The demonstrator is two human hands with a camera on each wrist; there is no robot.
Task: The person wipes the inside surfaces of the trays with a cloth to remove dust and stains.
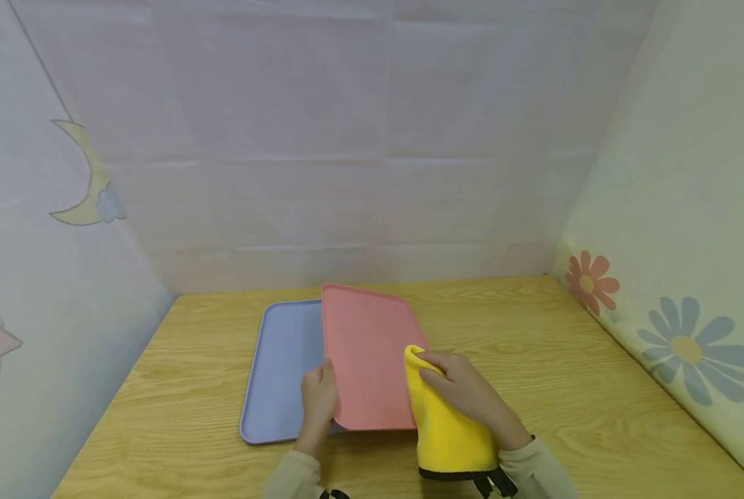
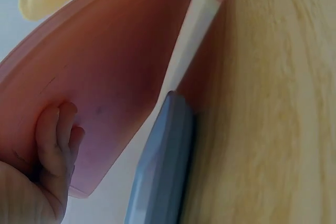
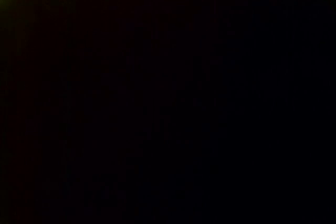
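My left hand grips the left edge of a pink tray, which is tilted and raised over a blue tray lying on the table. In the left wrist view the fingers press against the pink tray's underside. A yellow cloth with a black border hangs from my right hand, its folded upper end pinched between thumb and fingers. That cloth overlaps the pink tray's lower right edge in the head view. The right wrist view is almost wholly black.
The wooden table extends to both sides of the trays. Behind it rises a pale sheet wall. Printed side walls, one with a moon and one with flowers, border it left and right.
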